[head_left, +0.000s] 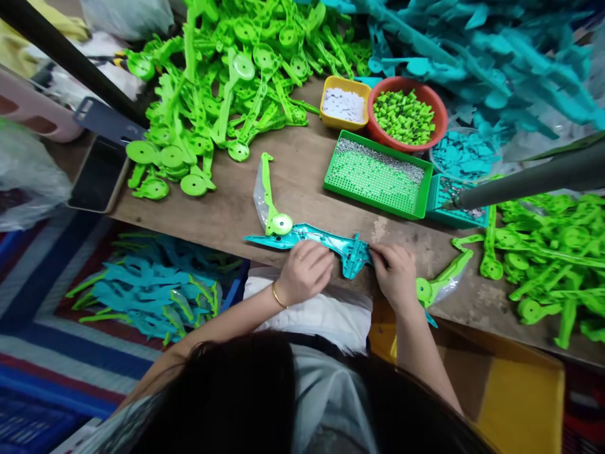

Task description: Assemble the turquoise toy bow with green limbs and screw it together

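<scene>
A teal plastic toy bow body (352, 252) lies at the table's front edge, its ribbed inner side up. My left hand (307, 272) rests over its left half, fingers curled together and closed on it. My right hand (396, 271) pinches at the body just right of its crosspiece; the fingertips are partly hidden. At the left end sits a green arm (267, 195) with a round disc and a clear film-like piece, pointing away from me. A similar green arm (447, 280) sticks out beyond my right wrist, which hides part of that end.
Behind are a green tray of screws (378, 205), a red bowl of green pieces (439, 129), a yellow tub (326, 123) and a teal box (456, 217). Piles of green arms (241, 69) and teal bodies (472, 50) surround them. A phone (99, 173) lies left; a dark pole (543, 173) slants in right.
</scene>
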A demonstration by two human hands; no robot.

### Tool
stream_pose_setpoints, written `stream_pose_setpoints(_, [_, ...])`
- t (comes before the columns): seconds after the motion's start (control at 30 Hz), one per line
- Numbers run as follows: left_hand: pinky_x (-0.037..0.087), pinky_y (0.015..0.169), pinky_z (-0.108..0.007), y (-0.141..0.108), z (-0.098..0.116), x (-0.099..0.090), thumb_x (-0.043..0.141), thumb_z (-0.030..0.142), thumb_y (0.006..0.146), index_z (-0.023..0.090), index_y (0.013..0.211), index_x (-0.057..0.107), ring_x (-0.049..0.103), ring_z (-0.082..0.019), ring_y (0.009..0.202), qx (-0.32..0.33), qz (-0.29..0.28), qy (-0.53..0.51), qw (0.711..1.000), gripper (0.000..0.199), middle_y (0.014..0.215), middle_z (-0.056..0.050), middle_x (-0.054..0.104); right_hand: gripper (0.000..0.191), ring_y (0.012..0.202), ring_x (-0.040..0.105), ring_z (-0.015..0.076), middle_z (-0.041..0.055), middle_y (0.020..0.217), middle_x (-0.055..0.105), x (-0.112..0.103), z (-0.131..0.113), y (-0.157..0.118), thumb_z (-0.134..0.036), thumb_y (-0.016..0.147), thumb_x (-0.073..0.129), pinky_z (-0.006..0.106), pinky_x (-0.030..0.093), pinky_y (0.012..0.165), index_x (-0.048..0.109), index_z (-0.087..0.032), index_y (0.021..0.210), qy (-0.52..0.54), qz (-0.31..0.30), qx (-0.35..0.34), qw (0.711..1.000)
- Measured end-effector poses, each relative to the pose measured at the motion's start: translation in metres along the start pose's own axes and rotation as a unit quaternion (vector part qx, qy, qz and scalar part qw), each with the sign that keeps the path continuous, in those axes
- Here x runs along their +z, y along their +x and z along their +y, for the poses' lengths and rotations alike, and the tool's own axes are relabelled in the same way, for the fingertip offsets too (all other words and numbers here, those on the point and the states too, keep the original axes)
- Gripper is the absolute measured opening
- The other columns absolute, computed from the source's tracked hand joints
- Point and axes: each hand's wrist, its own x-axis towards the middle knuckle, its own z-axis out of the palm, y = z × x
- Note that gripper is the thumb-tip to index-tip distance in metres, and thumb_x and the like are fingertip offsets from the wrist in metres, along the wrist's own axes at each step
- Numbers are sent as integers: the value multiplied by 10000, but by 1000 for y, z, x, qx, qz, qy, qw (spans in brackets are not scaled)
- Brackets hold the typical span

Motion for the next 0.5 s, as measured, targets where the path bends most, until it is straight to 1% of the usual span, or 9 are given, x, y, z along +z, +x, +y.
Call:
stream_pose_setpoints(0.07, [405,1021,-493,14,-10,-7,578,313,881,142,1073,669,519,-295,1132,-69,-38,60,995,272,1126,-135,657,162,909,606,200,54,963,696,-5,-10,7,-306,914,565,372,374,863,675,-217,993,-23,2,2,1000])
stream_pose_setpoints(0.13, [358,1050,-543,22,-19,-12,572,426,888,155,1092,678,488,-330,1170,-88,-80,94,988,355,1177,-144,633,162,950,593,202,57,1007,688,-5,-25,17,-304,910,570,392,358,924,670,-223,1009,-13,0,-14,1000])
stream_pose_setpoints(0.2, [327,1068,-564,24,-24,-14,557,504,884,179,1120,677,482,-336,1179,-87,-105,106,985,419,1187,-136,626,153,967,590,184,38,1015,689,1,-40,27,-293,921,553,397,328,992,663,-237,1012,28,-24,-42,998])
stream_pose_setpoints(0.27, [317,1080,-559,23,-26,-14,559,524,880,195,1136,676,485,-326,1176,-88,-109,108,984,433,1177,-128,628,159,974,587,175,25,1017,688,10,-53,35,-292,933,531,406,289,1049,661,-246,1013,54,-52,-61,995])
stream_pose_setpoints(0.33, [320,1082,-553,20,-26,-13,571,510,877,211,1123,684,489,-317,1173,-87,-101,107,985,403,1174,-120,628,178,978,581,178,25,1035,685,19,-61,40,-291,943,507,426,263,1080,662,-252,1021,57,-75,-61,994])
stream_pose_setpoints(0.4, [325,1081,-553,18,-25,-12,581,486,877,217,1100,692,493,-311,1174,-82,-93,108,986,366,1178,-118,625,194,980,573,186,24,1048,684,26,-64,42,-280,948,489,447,253,1094,666,-259,1025,50,-88,-57,993])
stream_pose_setpoints(0.5, [327,1086,-561,18,-23,-10,587,465,878,216,1081,695,501,-306,1166,-86,-95,116,985,340,1187,-120,618,196,982,561,196,23,1051,689,29,-66,42,-256,935,501,472,251,1103,678,-269,1017,47,-99,-54,993])
